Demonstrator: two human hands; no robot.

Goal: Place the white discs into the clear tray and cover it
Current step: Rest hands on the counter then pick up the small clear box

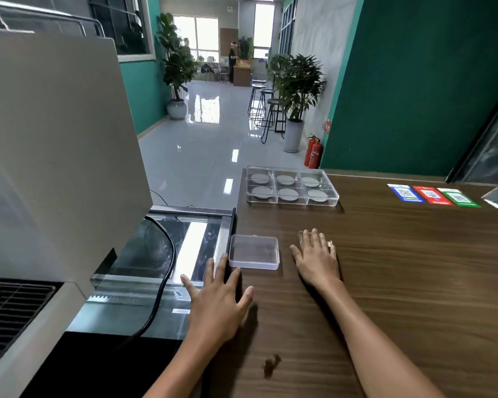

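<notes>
At the far left a large pale machine [49, 145] fills the frame, a black cable [167, 271] trailing over the glass panel [184, 254] beside it. Lower centre, the left hand [216, 300] lies flat with fingers spread, straddling the bench [400, 282] edge, its fingertips just beside a small clear lid [254, 251]. Right of the lid, the right hand [316, 257] rests flat and empty on the wood. The hands sit apart, neither holding anything. Above them, in the centre of the frame, the clear tray [292, 186] holds six white discs [288, 194], one per compartment, so filling looks done and covering remains. The lid looks smaller than the tray, so it may not fit; it also lies near the bench edge, where a careless nudge could tip it onto the glass. Far right lie three coloured cards [433, 193]
</notes>
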